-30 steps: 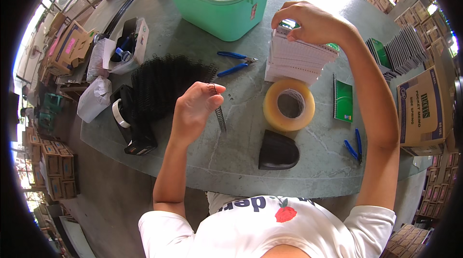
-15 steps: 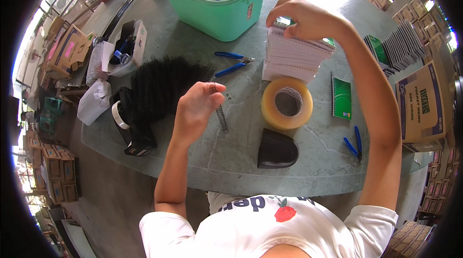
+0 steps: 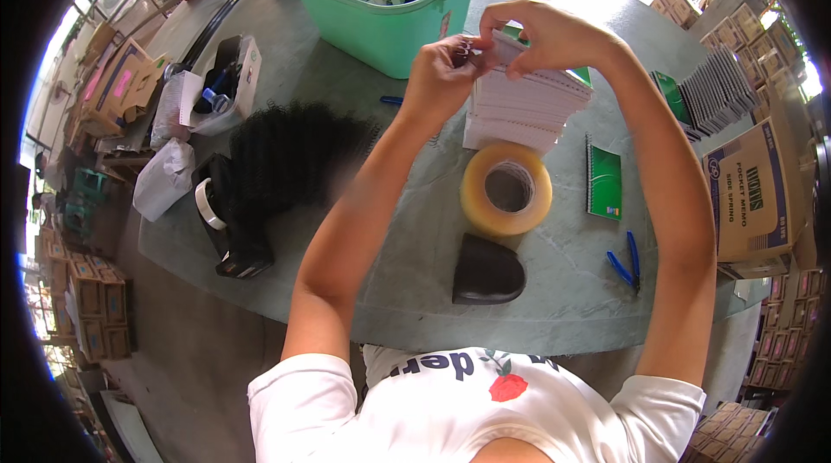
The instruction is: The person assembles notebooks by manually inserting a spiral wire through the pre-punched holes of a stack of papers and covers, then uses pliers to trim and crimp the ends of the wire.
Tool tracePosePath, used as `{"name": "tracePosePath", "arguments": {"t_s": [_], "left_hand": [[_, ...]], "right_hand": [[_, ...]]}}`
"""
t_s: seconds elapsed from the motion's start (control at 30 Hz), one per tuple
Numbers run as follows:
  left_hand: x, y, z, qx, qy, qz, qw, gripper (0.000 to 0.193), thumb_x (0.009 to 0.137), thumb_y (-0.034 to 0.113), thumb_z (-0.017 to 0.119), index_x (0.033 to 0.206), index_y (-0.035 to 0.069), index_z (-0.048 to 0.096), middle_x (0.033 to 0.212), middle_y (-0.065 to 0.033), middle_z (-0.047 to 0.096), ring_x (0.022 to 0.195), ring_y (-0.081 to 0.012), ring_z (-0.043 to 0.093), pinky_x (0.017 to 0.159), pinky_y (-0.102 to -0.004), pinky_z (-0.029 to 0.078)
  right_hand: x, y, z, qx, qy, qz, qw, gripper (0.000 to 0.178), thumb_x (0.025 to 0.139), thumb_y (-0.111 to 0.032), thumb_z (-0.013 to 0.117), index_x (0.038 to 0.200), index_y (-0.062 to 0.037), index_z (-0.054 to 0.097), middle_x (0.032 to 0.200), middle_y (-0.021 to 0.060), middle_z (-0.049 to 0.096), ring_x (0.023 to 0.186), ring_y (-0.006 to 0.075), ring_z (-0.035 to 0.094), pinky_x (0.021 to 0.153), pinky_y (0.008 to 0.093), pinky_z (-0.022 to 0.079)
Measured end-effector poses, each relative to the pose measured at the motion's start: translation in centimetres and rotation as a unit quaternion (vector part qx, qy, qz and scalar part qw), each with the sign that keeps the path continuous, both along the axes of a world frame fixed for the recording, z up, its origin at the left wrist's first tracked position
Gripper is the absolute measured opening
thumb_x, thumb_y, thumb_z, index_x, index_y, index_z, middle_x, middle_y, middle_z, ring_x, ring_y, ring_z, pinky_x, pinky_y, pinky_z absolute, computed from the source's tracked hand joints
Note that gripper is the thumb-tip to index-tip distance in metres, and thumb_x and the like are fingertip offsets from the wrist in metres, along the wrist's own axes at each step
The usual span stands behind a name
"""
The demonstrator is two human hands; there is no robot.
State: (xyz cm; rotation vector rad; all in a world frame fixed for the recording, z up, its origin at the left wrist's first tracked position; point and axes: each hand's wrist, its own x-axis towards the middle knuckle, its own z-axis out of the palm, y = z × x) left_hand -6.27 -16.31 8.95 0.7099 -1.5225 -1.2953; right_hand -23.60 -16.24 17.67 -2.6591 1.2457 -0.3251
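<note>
A tall stack of small unbound notepads (image 3: pixel 519 112) with white pages and punched edges stands at the far side of the table; green covers show at its top. My right hand (image 3: pixel 554 35) curls over the top of the stack, thumb and fingers around the end of a notepad (image 3: pixel 508 49). My left hand (image 3: pixel 441 73) is closed in a pinch beside it, at the pad's left edge. A thin dark spiral binding coil (image 3: pixel 434 138) trails below the left hand, mostly hidden by the wrist. My fingers partly cover where coil and pad meet.
Around the stack are a tape roll (image 3: pixel 506 189), a black rounded block (image 3: pixel 489 270), a bound green notebook (image 3: pixel 603 177), blue pliers (image 3: pixel 625 262), a heap of black coils (image 3: pixel 290 151), a green tub (image 3: pixel 381 26), a carton (image 3: pixel 751 195) and finished notebooks (image 3: pixel 718 91).
My left hand has moved up and right, carrying the coil from beside the coil heap to the notepad. The right hand stays at the stack. The view has shifted slightly.
</note>
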Motion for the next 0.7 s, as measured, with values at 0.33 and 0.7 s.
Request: {"name": "tracePosePath", "arguments": {"t_s": [0.33, 0.7], "left_hand": [[0.3, 1.3, -0.4, -0.051, -0.017, 0.039, 0.998, 0.009, 0.083, 0.007, 0.064, 0.089, 0.001, 0.063, 0.065, 0.0039, 0.052, 0.058, -0.0015, 0.044, 0.05, -0.0187, 0.037], [-1.5, 0.5, -0.4, -0.116, -0.058, 0.157, 0.979, 0.02, 0.076, 0.017, 0.075, 0.084, 0.003, 0.064, 0.061, 0.0082, 0.04, 0.057, -0.0021, 0.035, 0.051, -0.019, 0.028]], "right_hand": [[-0.5, 0.3, 0.6, 0.019, 0.014, -0.022, 0.999, 0.038, 0.07, -0.007, 0.066, 0.107, -0.0099, 0.058, 0.11, 0.0079, 0.061, 0.098, 0.023, 0.057, 0.08, 0.0365, 0.052], [-2.4, -1.5, 0.8, 0.051, -0.042, 0.0, 0.998, 0.036, 0.073, -0.001, 0.064, 0.107, -0.0084, 0.056, 0.108, 0.0056, 0.059, 0.099, 0.0203, 0.056, 0.086, 0.0358, 0.052]]}}
